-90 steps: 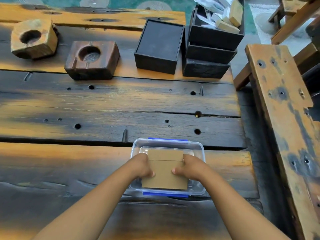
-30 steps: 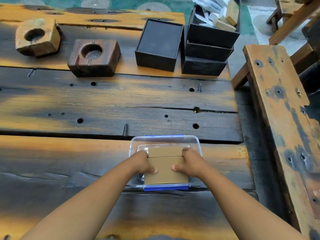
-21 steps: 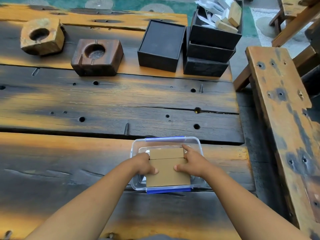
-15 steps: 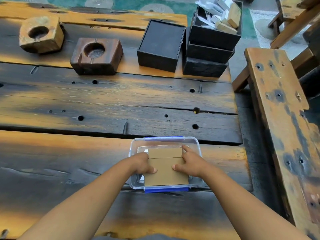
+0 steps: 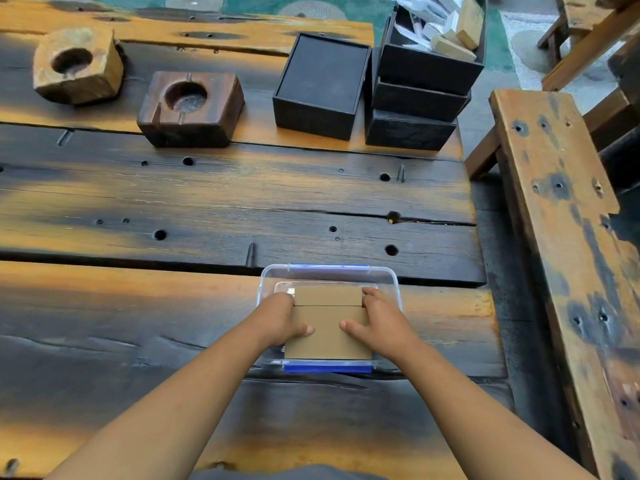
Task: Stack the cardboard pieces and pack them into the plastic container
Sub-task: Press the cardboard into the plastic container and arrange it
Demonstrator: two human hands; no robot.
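The wooden table (image 5: 207, 202) is heavy planks, dark and orange, pitted with holes. Along its far side sit a pale wooden block (image 5: 78, 65) with a round hollow, a darker hollowed block (image 5: 190, 109) beside it, then a low black box (image 5: 320, 86) and, touching its right side, a stack of black boxes (image 5: 419, 98). All of these are well apart from the hands. A worn wooden bench (image 5: 561, 220) runs along the table's right side.

The top box of the stack holds pale wooden bits and white packets (image 5: 446, 36), while the low black box looks bare inside. Near the front edge stands the clear plastic container (image 5: 393, 282), with blue clips (image 5: 327, 368) at its near and far sides.

The cardboard pieces (image 5: 329, 332) are over the container's opening, a brown stack whose near edge reaches the near rim; whether it rests on the bottom I cannot tell. A narrow strip of another piece shows past the top piece's far edge. The left hand (image 5: 280, 320) grips the stack's left side and the right hand (image 5: 381, 320) its right side, thumbs lying on top and fingers curled down over the edges.
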